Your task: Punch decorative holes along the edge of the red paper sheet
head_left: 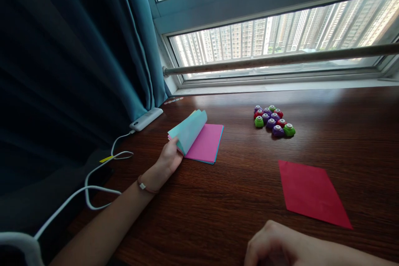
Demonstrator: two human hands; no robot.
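A stack of coloured paper (pixel 205 141) lies on the table left of centre, with a pink sheet on top and blue edges below. My left hand (pixel 171 154) is closed on the lower left corner of the light blue sheets (pixel 190 131), which are lifted and curled back over the stack's left part. Near the bottom edge, my right hand (pixel 274 243) is curled in a loose fist, its fingertips cut off by the frame. No object shows in it. A red paper sheet (pixel 313 193) lies flat just beyond and right of that hand, not touching it.
Several purple, green and red pieces with white round tops (pixel 270 120) stand clustered toward the window. A white power bank (pixel 146 119) with a white cable (pixel 89 187) is by the blue curtain (pixel 137 50). Small round stickers (pixel 173 100) lie near the sill.
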